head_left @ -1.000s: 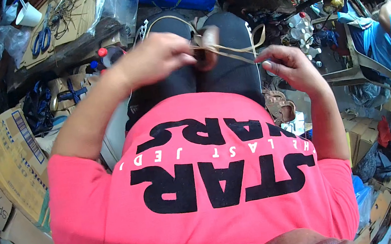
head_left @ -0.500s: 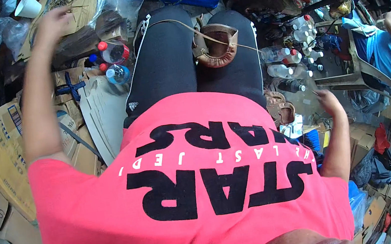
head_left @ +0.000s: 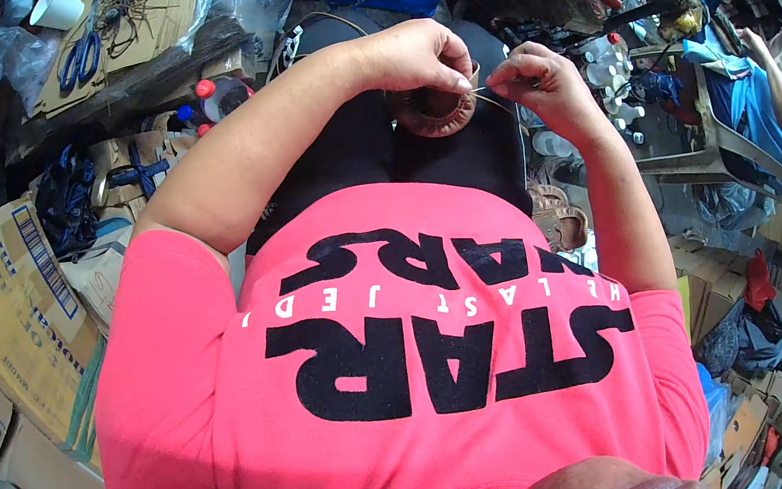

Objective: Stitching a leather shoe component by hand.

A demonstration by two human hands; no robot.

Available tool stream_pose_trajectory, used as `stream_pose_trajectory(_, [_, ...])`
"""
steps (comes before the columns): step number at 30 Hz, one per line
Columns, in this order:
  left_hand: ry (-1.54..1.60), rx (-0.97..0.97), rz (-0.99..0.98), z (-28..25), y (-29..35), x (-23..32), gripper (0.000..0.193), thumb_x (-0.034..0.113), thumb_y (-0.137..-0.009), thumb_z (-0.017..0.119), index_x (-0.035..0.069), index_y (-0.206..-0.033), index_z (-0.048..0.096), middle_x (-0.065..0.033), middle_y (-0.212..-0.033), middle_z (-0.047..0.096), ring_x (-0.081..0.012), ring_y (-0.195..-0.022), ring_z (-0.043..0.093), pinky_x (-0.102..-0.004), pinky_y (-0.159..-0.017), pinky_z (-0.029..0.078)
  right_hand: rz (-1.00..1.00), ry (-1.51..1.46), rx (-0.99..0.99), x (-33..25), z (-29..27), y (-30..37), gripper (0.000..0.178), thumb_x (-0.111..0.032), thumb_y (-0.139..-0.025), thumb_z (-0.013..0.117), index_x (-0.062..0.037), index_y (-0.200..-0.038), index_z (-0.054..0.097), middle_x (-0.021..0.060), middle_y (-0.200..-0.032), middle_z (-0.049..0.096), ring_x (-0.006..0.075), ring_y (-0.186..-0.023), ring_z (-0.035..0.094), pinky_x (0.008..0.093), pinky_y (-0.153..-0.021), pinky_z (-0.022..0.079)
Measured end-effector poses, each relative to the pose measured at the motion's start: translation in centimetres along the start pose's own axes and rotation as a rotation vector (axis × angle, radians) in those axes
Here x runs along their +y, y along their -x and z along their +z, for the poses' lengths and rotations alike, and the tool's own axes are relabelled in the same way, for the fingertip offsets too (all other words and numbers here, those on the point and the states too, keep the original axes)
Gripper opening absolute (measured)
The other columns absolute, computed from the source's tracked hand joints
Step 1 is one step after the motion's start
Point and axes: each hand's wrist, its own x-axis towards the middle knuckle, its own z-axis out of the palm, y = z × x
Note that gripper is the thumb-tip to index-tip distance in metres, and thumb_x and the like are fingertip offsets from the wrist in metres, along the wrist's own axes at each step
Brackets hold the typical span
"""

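A brown leather shoe upper [head_left: 436, 118] with a gathered, stitched toe rests on my lap between my dark-trousered thighs. My left hand [head_left: 424, 55] is over it, thumb and fingertips closed in a pinch. Facing it from the right, my right hand [head_left: 544, 85] also pinches, a short gap away. A thin pale cord [head_left: 479, 89] shows between the two sets of fingertips; whether a needle is on it I cannot make out. More of a thin tan cord [head_left: 321, 15] loops across my left knee. My left hand and forearm hide part of the shoe upper.
Scissors [head_left: 80, 62] lie on cardboard at the far left, near a white cup [head_left: 57, 9]. Plastic bottles [head_left: 603, 71] stand right of my legs, and another brown shoe upper [head_left: 559, 217] lies by my right hip. A person in blue [head_left: 774, 101] sits at the right.
My left hand has swung in from the far left, and my right hand has come up from the right. Both now meet above the shoe upper, pinching the thin cord.
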Motion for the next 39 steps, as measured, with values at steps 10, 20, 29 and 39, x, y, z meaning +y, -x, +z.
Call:
stream_pose_trajectory(10, [0.448,-0.099,-0.132,0.7,0.1,-1.9,0.023,0.017,-0.08,0.068,0.0,-0.096,0.068,-0.0028,-0.092,0.066,-0.0086,-0.084,0.059,-0.0245,-0.079,0.046,0.036,-0.179,0.096,1.3,2.5,1.8,0.013,0.0,-0.074,0.069,-0.0061,-0.086,0.069,0.0033,-0.082,0.062,0.0132,-0.08,0.058,0.0263,-0.073,0.046])
stream_pose_trajectory(20, [0.359,-0.241,-0.099,0.9,-0.2,-2.0,0.034,0.014,-0.082,0.064,0.001,-0.113,0.063,-0.004,-0.103,0.066,-0.0095,-0.093,0.058,-0.0233,-0.087,0.043,-0.064,0.193,0.101,-1.9,2.4,3.4,0.016,-0.003,-0.075,0.065,-0.0103,-0.089,0.069,0.0094,-0.079,0.057,0.0263,-0.072,0.06,0.0334,-0.063,0.048])
stream_pose_trajectory(29, [0.057,-0.274,-0.07,0.8,-0.3,-0.8,0.031,0.009,-0.082,0.062,0.004,-0.112,0.064,-0.0024,-0.099,0.068,-0.0072,-0.088,0.058,-0.0239,-0.083,0.045,-0.173,0.753,-0.184,-6.1,1.2,1.2,0.026,-0.001,-0.072,0.055,-0.0127,-0.089,0.07,0.0159,-0.082,0.056,0.033,-0.079,0.058,0.0403,-0.072,0.044])
stream_pose_trajectory(39, [-0.025,-0.156,-0.037,1.1,-1.0,-1.5,0.023,0.005,-0.072,0.071,0.005,-0.095,0.069,-0.0082,-0.092,0.068,-0.0149,-0.087,0.063,-0.0285,-0.08,0.048,0.016,0.178,-0.136,-1.4,1.9,1.2,0.013,-0.008,-0.072,0.071,-0.0103,-0.085,0.071,0.0117,-0.078,0.06,0.0279,-0.073,0.061,0.0328,-0.066,0.05])
